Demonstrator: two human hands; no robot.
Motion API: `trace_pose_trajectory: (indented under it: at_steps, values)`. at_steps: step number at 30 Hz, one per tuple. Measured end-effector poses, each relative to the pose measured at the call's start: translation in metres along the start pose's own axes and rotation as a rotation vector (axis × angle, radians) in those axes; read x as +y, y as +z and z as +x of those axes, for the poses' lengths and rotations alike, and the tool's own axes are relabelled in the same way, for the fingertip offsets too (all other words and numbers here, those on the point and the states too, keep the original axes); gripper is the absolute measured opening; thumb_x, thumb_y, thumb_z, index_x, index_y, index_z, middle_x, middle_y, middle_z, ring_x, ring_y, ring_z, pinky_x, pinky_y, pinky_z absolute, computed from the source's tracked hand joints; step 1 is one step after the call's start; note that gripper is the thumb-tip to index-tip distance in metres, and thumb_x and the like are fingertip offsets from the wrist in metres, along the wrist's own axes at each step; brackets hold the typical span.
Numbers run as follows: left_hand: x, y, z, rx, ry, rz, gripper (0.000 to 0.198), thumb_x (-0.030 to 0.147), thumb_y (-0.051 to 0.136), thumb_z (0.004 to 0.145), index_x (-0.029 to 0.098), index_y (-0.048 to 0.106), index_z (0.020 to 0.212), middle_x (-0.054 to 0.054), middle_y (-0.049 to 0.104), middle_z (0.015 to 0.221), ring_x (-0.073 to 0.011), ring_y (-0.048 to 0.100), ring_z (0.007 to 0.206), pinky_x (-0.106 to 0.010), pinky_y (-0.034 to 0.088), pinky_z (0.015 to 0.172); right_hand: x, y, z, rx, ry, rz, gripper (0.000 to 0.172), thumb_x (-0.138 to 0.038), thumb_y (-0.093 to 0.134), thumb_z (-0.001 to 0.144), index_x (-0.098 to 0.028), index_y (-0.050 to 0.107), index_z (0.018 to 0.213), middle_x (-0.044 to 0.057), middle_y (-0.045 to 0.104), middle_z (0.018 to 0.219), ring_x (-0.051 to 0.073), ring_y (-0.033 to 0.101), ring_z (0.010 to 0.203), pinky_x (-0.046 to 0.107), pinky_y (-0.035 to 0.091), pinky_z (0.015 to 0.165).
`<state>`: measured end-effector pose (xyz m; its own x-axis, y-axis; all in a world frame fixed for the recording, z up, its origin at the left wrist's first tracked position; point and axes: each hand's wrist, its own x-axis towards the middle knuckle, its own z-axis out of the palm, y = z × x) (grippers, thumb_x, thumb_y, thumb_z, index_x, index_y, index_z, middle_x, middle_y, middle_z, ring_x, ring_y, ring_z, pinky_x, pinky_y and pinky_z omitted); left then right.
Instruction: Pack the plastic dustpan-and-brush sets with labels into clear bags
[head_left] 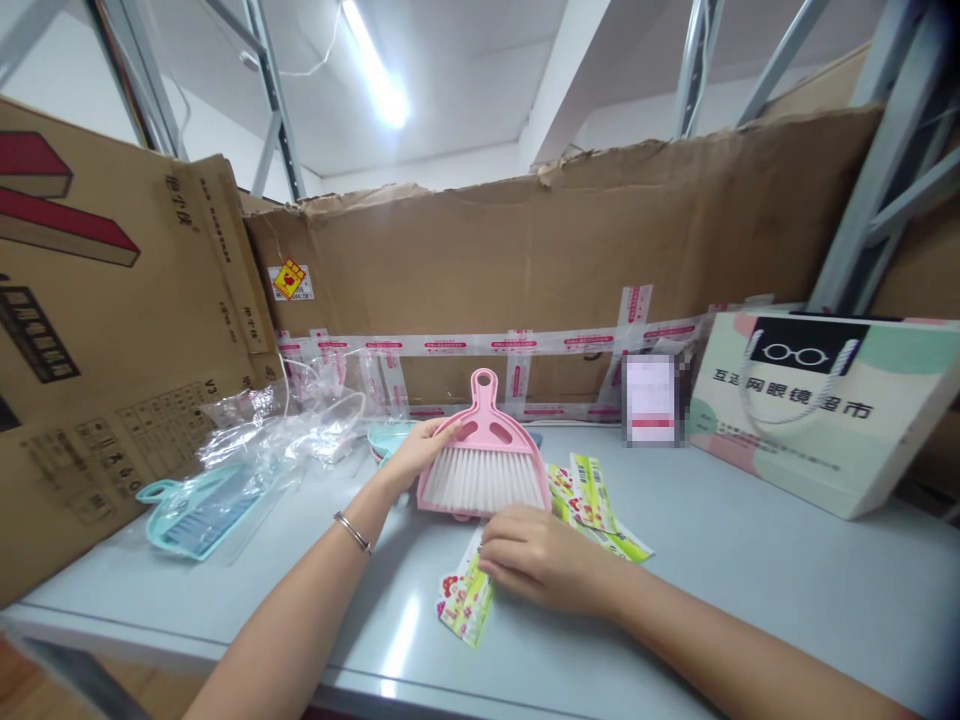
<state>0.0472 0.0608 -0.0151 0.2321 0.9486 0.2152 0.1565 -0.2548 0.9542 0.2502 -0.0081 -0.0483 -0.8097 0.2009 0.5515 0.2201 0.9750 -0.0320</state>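
Observation:
A pink dustpan with a white-bristled hand brush point(486, 475) nested in it is propped up at the middle of the table, handle upward. My left hand point(420, 455) grips its left side, thumb on the pink front. Just below the dustpan's lower right edge, my right hand point(547, 560) is curled closed, its fingertips on a green and white printed card point(466, 600) that reaches out to the left. The fingers cover the card's right part. Behind this hand lie several similar printed cards point(592, 495), overlapping.
On the left, a turquoise dustpan set point(202, 510) lies beside crumpled clear plastic bags point(300, 420). More turquoise pieces point(390, 437) sit behind my left hand. Large cardboard boxes point(465, 260) wall the back. At right stand a blurred-out upright card point(651, 400) and a paper bag point(795, 420).

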Motion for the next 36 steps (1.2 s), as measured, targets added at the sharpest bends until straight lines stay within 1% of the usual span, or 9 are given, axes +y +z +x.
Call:
trace_pose_trajectory:
  at_steps: [5,9,15,20,24,26,29,34,36]
  values:
    - [-0.002,0.002,0.003,0.000,0.010,-0.011,0.045,0.048,0.058,0.074,0.015,0.064,0.105,-0.009,0.065,0.103,-0.0195,0.056,0.093,-0.027,0.039,0.078,-0.007,0.003,0.004,-0.272,0.246,0.141,0.032,-0.028,0.035,0.091,-0.017,0.056,0.112,0.011,0.058,0.108,0.019,0.051,0.102,0.033,0.041,0.086]
    - [-0.002,0.003,0.003,0.019,0.015,-0.027,0.046,0.048,0.060,0.073,0.015,0.064,0.105,-0.009,0.065,0.104,-0.0198,0.056,0.093,-0.026,0.039,0.077,-0.009,-0.002,0.000,-0.383,0.275,0.202,0.040,-0.033,0.034,0.091,-0.016,0.050,0.123,0.014,0.050,0.123,0.023,0.041,0.116,0.038,0.033,0.096]
    - [-0.003,0.005,0.003,0.048,0.012,-0.038,0.044,0.050,0.059,0.073,0.018,0.066,0.103,-0.006,0.067,0.097,-0.0186,0.058,0.089,-0.027,0.039,0.078,-0.011,-0.016,-0.001,-0.476,0.350,0.264,0.033,-0.034,0.050,0.084,-0.024,0.056,0.114,0.008,0.054,0.109,0.022,0.047,0.099,0.036,0.038,0.084]
    - [-0.009,0.005,0.006,0.038,0.020,-0.037,0.042,0.047,0.059,0.074,0.016,0.066,0.101,-0.008,0.068,0.098,-0.0193,0.057,0.093,-0.028,0.039,0.082,0.000,-0.016,0.008,-0.580,0.494,0.362,0.047,-0.041,0.065,0.070,-0.020,0.052,0.110,0.008,0.049,0.109,0.024,0.044,0.099,0.038,0.036,0.084]
    - [-0.009,0.007,0.006,0.018,0.021,-0.022,0.041,0.047,0.059,0.074,0.015,0.066,0.100,-0.008,0.068,0.097,-0.0203,0.057,0.095,-0.029,0.039,0.083,0.004,-0.014,0.016,-0.652,0.501,0.344,0.036,-0.044,0.066,0.067,-0.019,0.055,0.090,0.005,0.048,0.093,0.023,0.042,0.091,0.037,0.037,0.079]
    - [-0.007,0.007,0.005,0.019,0.025,-0.021,0.041,0.047,0.060,0.073,0.015,0.066,0.099,-0.008,0.068,0.096,-0.0204,0.057,0.094,-0.029,0.039,0.082,0.004,-0.015,0.016,-0.600,0.479,0.373,0.031,-0.043,0.066,0.067,-0.018,0.055,0.081,0.005,0.046,0.094,0.022,0.041,0.092,0.036,0.036,0.079]
    - [-0.005,0.009,0.004,0.038,0.036,-0.037,0.042,0.047,0.060,0.073,0.015,0.066,0.100,-0.008,0.068,0.096,-0.0197,0.058,0.091,-0.028,0.040,0.079,0.007,-0.023,0.012,-0.408,0.481,0.516,0.024,-0.041,0.060,0.074,-0.018,0.051,0.075,0.003,0.047,0.093,0.018,0.043,0.090,0.033,0.037,0.081]
    - [-0.003,0.013,0.000,-0.001,-0.023,-0.098,0.044,0.050,0.061,0.071,0.015,0.065,0.099,-0.006,0.068,0.087,-0.0177,0.059,0.077,-0.025,0.041,0.067,0.023,-0.046,0.005,-0.113,0.700,0.935,0.040,-0.058,0.042,0.078,-0.019,0.051,0.079,-0.001,0.050,0.070,0.012,0.046,0.062,0.026,0.038,0.059]
    - [-0.003,0.016,-0.001,-0.022,-0.011,-0.087,0.045,0.050,0.061,0.070,0.015,0.066,0.098,-0.005,0.067,0.086,-0.0173,0.058,0.077,-0.025,0.041,0.067,0.030,-0.049,0.004,-0.030,0.749,0.945,0.039,-0.057,0.043,0.077,-0.019,0.053,0.080,-0.002,0.050,0.066,0.012,0.046,0.058,0.025,0.036,0.056]
